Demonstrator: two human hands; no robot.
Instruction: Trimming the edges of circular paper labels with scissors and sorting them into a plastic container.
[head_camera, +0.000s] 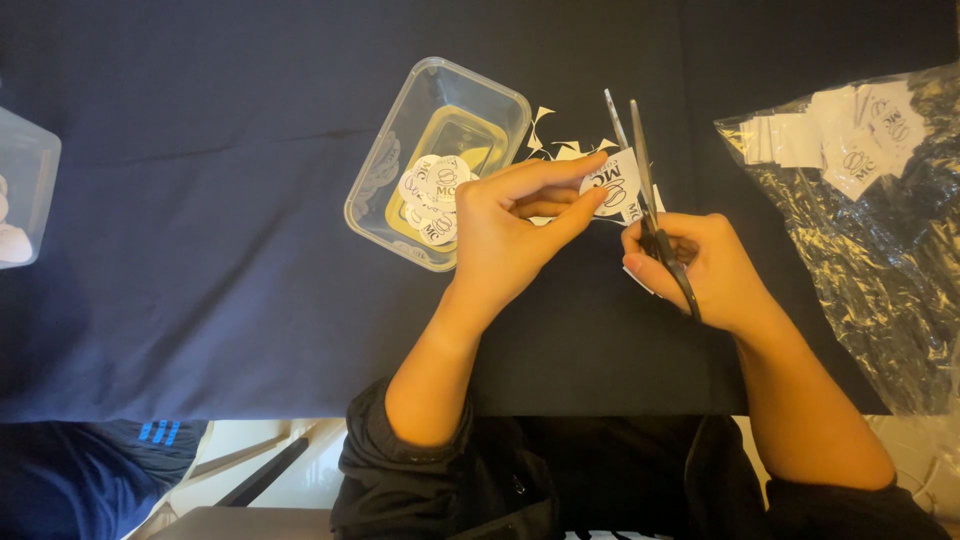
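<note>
My left hand (505, 225) pinches the paper label (612, 185) at frame centre; my right hand (700, 265), just right, grips the scissors (650, 215), whose blades are open around it.

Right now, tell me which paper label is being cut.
The label pinched in the left hand, between the open scissors blades. The other cut labels lie in the clear tub.

The clear plastic rectangular tub (437, 162) of round white printed paper labels (432, 195) is sitting mid-table, white paper offcuts (560, 145) lying right of it, the crinkled clear plastic bag (880, 230) resting at the right edge.
</note>
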